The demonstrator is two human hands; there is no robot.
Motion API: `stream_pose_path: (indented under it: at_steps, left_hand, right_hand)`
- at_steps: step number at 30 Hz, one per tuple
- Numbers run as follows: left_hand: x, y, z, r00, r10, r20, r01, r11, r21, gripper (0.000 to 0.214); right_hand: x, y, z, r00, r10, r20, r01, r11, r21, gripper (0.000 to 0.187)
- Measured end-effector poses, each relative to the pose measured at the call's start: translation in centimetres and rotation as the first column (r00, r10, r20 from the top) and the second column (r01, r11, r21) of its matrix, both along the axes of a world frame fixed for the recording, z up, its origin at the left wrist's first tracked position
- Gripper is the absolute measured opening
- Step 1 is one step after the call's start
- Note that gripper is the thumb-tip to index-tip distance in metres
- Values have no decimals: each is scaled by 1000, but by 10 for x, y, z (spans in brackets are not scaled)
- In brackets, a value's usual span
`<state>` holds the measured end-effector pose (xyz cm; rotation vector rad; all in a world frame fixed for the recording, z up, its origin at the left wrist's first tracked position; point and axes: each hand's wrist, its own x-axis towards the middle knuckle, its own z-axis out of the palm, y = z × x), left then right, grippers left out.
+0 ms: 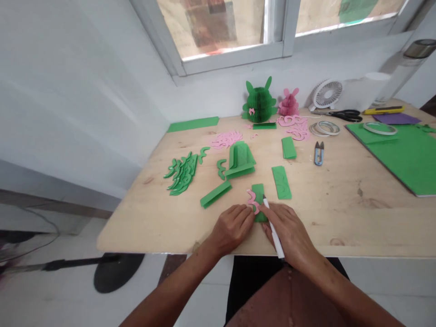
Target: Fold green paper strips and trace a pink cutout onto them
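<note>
In front of me a folded green paper strip (258, 188) lies on the table, with a pink wavy paper cutout (251, 198) on top of it. My left hand (235, 226) has its fingers curled and pressed on the left edge of the cutout and strip. A white pen (275, 236) is gripped in my right hand (289, 229), its dark tip near the strip's right edge. Beside them lie a green piece with a drawn wavy outline (281, 182) and a narrow folded green strip (215, 194). My fingers hide parts of the cutout and strip.
Green cutouts (184, 175) and pink cutouts (227, 139) lie in piles. Folded green papers (240, 156) stand mid-table. Thread snips (319, 153), tape rolls (325, 128), black scissors (342, 115) and a large green sheet (405, 159) are right. Honeycomb paper figures (259, 103) and a small fan (327, 94) stand behind.
</note>
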<state>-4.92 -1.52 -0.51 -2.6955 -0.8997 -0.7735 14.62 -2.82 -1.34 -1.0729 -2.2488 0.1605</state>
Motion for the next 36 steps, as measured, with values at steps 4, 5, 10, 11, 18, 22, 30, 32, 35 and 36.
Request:
stream_pose_path:
  at_steps: [4,5,10,11,18,22,30,32,35,36]
  left_hand:
    - [1,0,1,999,-33,4,33,999,18,20]
    - [1,0,2,999,-41,2,41,999,22,20]
    - [2,2,4,997,-80,-18,80,997,13,20]
    - [2,2,5,996,-88,-24,88,996,11,21]
    - [1,5,8,991,-119,-54,119,993,-5,22]
    - [2,6,7,992,-115,-51,114,993,-24,23]
    - [3,6,7,994,-104,-34,102,993,-56,22]
    - [4,7,5,995,-97,-27,95,993,-62,22]
    - [4,7,3,996,-89,1,89,994,-63,21]
    - [4,7,2,996,-85,14,86,994,-61,21]
  right_hand:
    - [0,0,-1,1000,2,-5,-2,1000,-8,49]
    - [0,0,-1,1000,2,-6,-2,1000,-8,49]
    - [0,0,1,1000,2,-2,-2,1000,-13,49]
    - [0,0,1,1000,2,-1,-2,1000,-12,49]
    - [-1,1,-2,1000,-12,-6,12,1000,7,49]
    - [-2,0,-2,1000,-14,-2,14,1000,12,50]
    - [-2,-1,-4,999,-16,42,15,1000,12,43]
    - [-2,0,-6,999,-20,51,19,1000,19,42]
    - [-1,0,-8,997,-33,63,31,999,20,40]
    - [-1,0,-8,997,-35,68,33,999,18,40]
